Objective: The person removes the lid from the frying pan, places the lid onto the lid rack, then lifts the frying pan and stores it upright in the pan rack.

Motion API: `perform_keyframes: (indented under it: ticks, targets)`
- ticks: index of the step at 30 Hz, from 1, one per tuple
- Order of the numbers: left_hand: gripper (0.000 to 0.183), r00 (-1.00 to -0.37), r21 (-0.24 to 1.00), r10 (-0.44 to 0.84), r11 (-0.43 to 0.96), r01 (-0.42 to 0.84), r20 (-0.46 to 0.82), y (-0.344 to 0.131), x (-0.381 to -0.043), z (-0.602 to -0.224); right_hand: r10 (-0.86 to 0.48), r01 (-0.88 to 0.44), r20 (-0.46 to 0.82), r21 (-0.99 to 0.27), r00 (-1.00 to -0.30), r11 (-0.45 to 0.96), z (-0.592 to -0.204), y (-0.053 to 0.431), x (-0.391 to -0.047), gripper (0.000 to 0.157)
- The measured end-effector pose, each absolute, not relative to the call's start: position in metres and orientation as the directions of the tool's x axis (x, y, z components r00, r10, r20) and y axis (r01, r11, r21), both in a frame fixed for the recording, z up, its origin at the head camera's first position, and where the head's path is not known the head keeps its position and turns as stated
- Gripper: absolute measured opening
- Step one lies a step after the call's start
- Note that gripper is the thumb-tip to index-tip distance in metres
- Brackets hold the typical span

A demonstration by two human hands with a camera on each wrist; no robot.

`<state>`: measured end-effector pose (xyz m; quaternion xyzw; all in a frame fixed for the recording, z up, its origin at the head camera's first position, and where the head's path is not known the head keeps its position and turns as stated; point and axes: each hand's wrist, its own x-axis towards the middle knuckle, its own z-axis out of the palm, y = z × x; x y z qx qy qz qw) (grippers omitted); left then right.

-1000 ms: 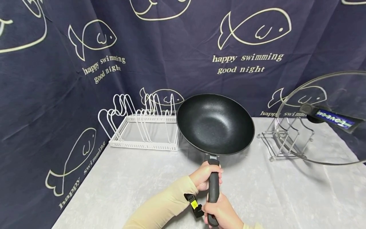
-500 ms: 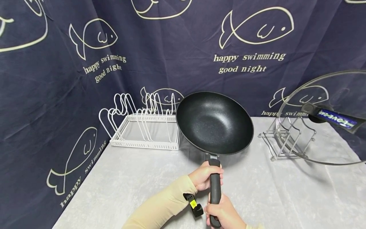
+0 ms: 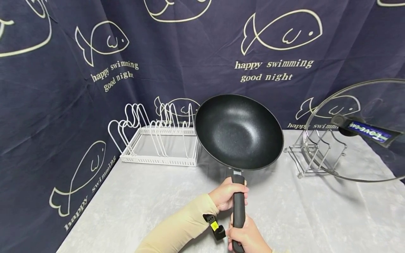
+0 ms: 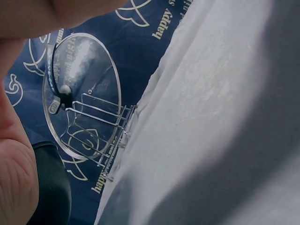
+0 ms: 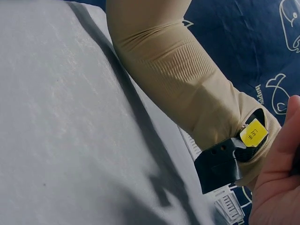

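Note:
A black wok (image 3: pixel 238 133) is held out over the table, tilted so that its inside faces me in the head view. Its long black handle (image 3: pixel 239 211) points toward me. Near the pan end, my left hand (image 3: pixel 226 194) grips the handle. Farther back, my right hand (image 3: pixel 248 234) wraps round the same handle close to its end. In the left wrist view, part of the left hand (image 4: pixel 16 164) shows at the left edge beside a dark piece of the wok (image 4: pixel 52 187). The right wrist view catches the right hand (image 5: pixel 279 187) at its lower right.
A white wire rack (image 3: pixel 158 160) stands left of the wok on the grey table (image 3: pixel 126 196). To the right, a glass lid (image 3: pixel 357 161) with a black handle (image 3: pixel 367 130) leans upright in a chrome rack (image 3: pixel 316 170). Dark blue fish-print cloth (image 3: pixel 196 52) hangs behind and at left.
The wok's far rim has risen slightly and the pan tilts a bit more toward me. Both hands keep their grip on the handle. The racks and the lid have not moved.

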<state>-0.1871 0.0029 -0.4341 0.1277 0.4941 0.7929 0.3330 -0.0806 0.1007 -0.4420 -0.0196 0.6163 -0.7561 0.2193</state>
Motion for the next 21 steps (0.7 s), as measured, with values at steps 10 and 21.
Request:
perform_keyframes:
  ticks: [10, 21]
  targets:
    - [0.01, -0.736, 0.885, 0.67, -0.283, -0.369, -0.093, 0.003, -0.186, -0.427, -0.376, 0.247, -0.156, -0.947, -0.913, -0.205, -0.444, 0.103, -0.078, 0.018]
    - [0.011, -0.734, 0.904, 0.678, -0.283, -0.321, -0.048, -0.002, -0.182, -0.415, -0.432, 0.179, -0.038, -0.94, -0.901, -0.29, -0.442, 0.104, -0.077, 0.016]
